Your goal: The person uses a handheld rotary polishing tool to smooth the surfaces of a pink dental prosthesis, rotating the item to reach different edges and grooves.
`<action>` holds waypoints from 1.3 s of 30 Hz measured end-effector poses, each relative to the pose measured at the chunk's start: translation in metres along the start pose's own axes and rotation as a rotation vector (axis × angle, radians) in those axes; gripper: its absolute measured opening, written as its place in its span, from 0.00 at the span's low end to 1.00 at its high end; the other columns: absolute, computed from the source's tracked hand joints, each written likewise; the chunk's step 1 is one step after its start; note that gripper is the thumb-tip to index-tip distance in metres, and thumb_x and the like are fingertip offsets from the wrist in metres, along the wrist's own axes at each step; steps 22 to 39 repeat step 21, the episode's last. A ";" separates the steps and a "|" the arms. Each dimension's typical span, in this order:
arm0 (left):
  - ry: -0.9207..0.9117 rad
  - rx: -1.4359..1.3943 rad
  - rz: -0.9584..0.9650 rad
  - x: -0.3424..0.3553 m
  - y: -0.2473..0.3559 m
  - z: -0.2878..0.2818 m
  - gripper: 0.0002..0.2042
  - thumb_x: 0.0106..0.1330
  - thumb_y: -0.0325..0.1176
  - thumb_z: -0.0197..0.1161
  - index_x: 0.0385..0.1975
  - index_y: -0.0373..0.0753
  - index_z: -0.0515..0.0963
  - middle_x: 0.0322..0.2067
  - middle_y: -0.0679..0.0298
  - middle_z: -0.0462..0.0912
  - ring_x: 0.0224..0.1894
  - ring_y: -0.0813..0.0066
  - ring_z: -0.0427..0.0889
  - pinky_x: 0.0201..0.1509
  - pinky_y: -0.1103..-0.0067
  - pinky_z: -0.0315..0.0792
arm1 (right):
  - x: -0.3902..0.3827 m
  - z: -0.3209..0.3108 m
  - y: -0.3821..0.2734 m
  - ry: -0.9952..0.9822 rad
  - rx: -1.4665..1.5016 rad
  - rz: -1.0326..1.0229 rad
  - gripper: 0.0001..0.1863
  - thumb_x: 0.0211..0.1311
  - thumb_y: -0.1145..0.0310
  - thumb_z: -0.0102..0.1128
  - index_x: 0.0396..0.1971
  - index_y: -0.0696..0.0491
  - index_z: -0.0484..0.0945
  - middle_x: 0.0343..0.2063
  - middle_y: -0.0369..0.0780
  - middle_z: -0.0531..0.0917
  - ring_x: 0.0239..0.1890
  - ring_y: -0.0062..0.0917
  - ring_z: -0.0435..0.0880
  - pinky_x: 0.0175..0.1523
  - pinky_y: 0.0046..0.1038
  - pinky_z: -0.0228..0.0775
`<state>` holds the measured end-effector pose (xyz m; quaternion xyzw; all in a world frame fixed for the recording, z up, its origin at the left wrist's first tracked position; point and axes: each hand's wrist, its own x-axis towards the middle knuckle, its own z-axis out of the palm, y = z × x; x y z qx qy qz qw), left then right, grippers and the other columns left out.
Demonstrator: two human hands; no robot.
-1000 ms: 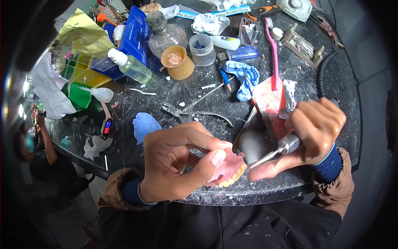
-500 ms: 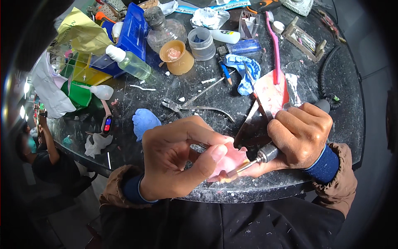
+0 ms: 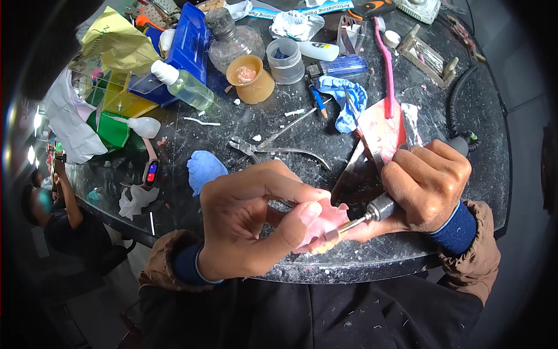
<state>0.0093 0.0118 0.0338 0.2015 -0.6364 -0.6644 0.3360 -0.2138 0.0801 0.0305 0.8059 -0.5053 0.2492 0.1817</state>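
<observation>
My left hand [image 3: 256, 218] pinches a pink denture plate [image 3: 326, 220] between thumb and fingertips, over the table's near edge. A row of tooth-coloured bumps shows along its lower side. My right hand [image 3: 427, 186] is wrapped round a rotary handpiece [image 3: 382, 207], with its thumb stretched toward the plate. The metal bur [image 3: 336, 234] at the handpiece's tip lies against the plate's lower right part, or just in front of it. Beyond my hands are a metal knife or spatula [image 3: 372, 148], a pink wax sheet [image 3: 381, 129] and wire pliers [image 3: 279, 150].
Beyond lie a blue dental cast [image 3: 344, 102], a pink toothbrush [image 3: 386, 70], a blue lump [image 3: 204, 171], a yellowish bowl [image 3: 256, 87] and a spray bottle [image 3: 186, 87]. A coiled cord [image 3: 453, 104] runs along the right. Another person [image 3: 64, 215] sits at far left.
The handpiece and my right hand have shifted slightly right and up, drawing the bur along the plate. My left hand has hardly moved. The whole view has shifted a little.
</observation>
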 end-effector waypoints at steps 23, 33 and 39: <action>0.019 0.043 0.031 0.000 -0.001 -0.003 0.09 0.58 0.19 0.61 0.38 0.28 0.78 0.31 0.56 0.80 0.35 0.74 0.82 0.32 0.84 0.80 | 0.011 -0.016 0.012 0.032 -0.062 0.058 0.41 0.31 0.22 0.59 0.11 0.53 0.72 0.06 0.29 0.64 0.06 0.18 0.64 0.14 0.20 0.48; 0.019 0.043 0.031 0.000 -0.001 -0.003 0.09 0.58 0.19 0.61 0.38 0.28 0.78 0.31 0.56 0.80 0.35 0.74 0.82 0.32 0.84 0.80 | 0.011 -0.016 0.012 0.032 -0.062 0.058 0.41 0.31 0.22 0.59 0.11 0.53 0.72 0.06 0.29 0.64 0.06 0.18 0.64 0.14 0.20 0.48; 0.019 0.043 0.031 0.000 -0.001 -0.003 0.09 0.58 0.19 0.61 0.38 0.28 0.78 0.31 0.56 0.80 0.35 0.74 0.82 0.32 0.84 0.80 | 0.011 -0.016 0.012 0.032 -0.062 0.058 0.41 0.31 0.22 0.59 0.11 0.53 0.72 0.06 0.29 0.64 0.06 0.18 0.64 0.14 0.20 0.48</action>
